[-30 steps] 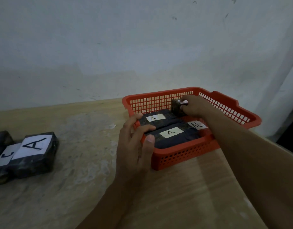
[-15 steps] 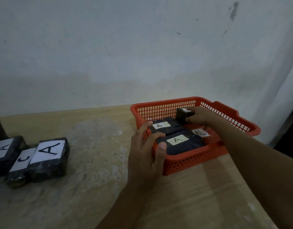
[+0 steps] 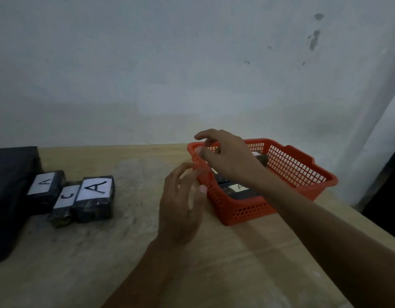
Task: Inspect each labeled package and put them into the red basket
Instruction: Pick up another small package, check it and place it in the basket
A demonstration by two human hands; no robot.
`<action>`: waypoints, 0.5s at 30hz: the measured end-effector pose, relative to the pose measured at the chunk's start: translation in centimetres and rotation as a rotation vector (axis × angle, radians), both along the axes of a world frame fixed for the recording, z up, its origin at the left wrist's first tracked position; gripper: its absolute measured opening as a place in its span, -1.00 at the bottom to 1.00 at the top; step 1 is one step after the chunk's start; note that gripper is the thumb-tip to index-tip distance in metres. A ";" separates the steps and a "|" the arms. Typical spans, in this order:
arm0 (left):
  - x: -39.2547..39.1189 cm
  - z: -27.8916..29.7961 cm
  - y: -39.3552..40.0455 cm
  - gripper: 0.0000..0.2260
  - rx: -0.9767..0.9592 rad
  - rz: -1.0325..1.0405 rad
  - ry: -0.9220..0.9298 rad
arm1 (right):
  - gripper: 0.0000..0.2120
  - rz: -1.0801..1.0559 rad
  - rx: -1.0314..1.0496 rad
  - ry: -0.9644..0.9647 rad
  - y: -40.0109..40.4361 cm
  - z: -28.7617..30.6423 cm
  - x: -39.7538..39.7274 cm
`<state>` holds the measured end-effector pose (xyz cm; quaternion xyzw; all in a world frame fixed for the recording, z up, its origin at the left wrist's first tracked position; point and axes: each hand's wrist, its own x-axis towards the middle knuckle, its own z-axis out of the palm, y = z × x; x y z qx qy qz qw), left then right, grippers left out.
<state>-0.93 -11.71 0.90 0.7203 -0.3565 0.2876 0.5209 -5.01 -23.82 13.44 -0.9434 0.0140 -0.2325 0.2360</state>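
Observation:
The red basket (image 3: 298,172) sits on the wooden table at centre right and holds several black packages with white labels; one shows an A label (image 3: 238,187). My right hand (image 3: 227,156) hovers above the basket's left rim, its fingers loosely spread and holding nothing. Just left of the basket, my left hand (image 3: 181,203) is lifted off the rim, fingers relaxed and blurred. Three black packages lie at the left: a big-A one (image 3: 95,197), a C one (image 3: 64,202) and a small-A one (image 3: 45,187).
A large dark flat object (image 3: 7,196) lies at the far left edge of the table. A pale wall rises right behind the table. The table's right edge falls off beside the basket near a white curtain (image 3: 381,141).
My right hand let go of the package at the basket's back and rose leftward over the rim. My left hand came off the basket's corner. The view shifted left.

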 end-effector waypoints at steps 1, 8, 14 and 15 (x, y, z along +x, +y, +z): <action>0.1 -0.1 1.1 -0.60 0.018 0.026 -0.016 | -0.70 0.030 0.000 -0.018 1.3 -0.3 -0.6; 0.5 -0.6 9.9 -0.73 0.073 0.129 -0.096 | -0.78 0.096 0.103 -0.058 7.4 -2.0 -1.6; 1.6 -0.8 17.1 -0.79 0.063 0.235 -0.067 | -0.83 0.159 0.331 0.107 11.6 -4.7 -0.4; 2.0 -0.9 18.1 -0.79 0.085 0.253 -0.066 | -0.82 0.167 0.395 0.169 12.3 -5.3 -0.1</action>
